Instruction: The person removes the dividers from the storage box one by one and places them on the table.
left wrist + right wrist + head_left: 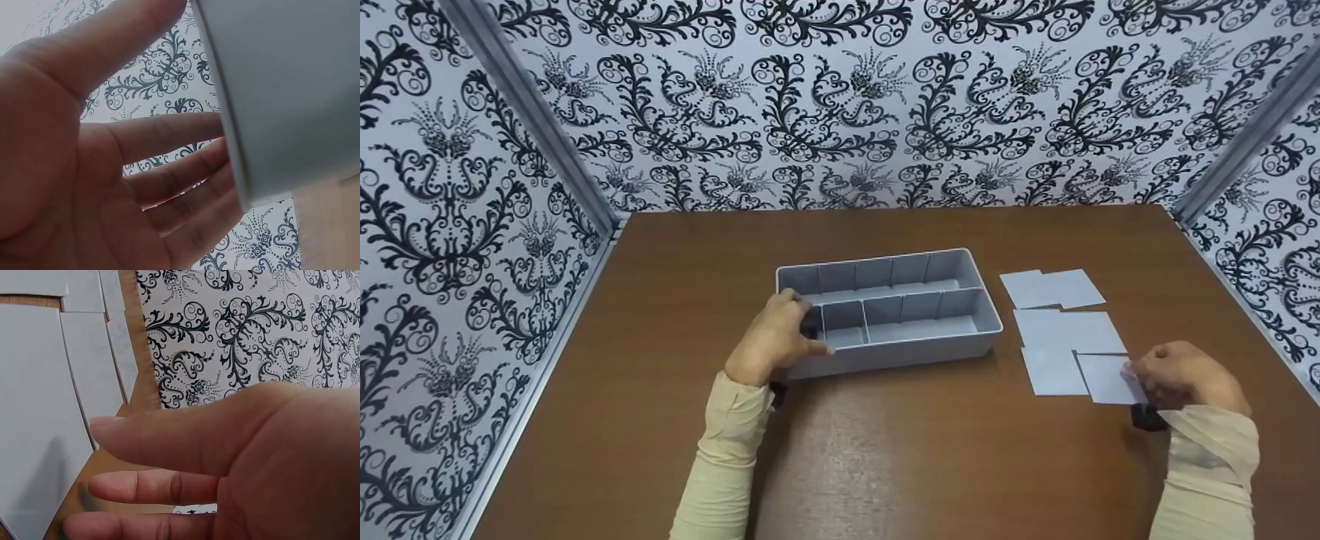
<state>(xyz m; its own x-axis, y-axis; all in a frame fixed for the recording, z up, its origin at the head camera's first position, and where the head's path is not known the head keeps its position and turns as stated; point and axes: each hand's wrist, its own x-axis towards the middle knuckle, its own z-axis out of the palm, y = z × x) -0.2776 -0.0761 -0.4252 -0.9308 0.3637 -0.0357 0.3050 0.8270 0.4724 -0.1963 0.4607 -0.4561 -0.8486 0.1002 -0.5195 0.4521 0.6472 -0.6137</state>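
A grey divided organizer tray (919, 354) stands at the middle of the table. My left hand (772, 341) grips its left end, thumb at the front wall and fingers toward the back. In the left wrist view, the fingertips of that hand (152, 169) meet the rim of the tray's pale wall (292, 95). To the right lie several white square cards (1072, 330). My right hand (1192, 375) is by the nearest card (1110, 381), fingertips right at its right edge. The right wrist view shows thumb and fingers (152, 486) extended and apart, with a card (34, 394) beyond them.
Low dividers split the tray's front row into compartments. The brown wooden table (847, 465) ends at a patterned wall (855, 105) behind, with a patterned side panel (450, 247) at the left and another on the right. Dark wrist devices (1147, 418) sit under the wrists.
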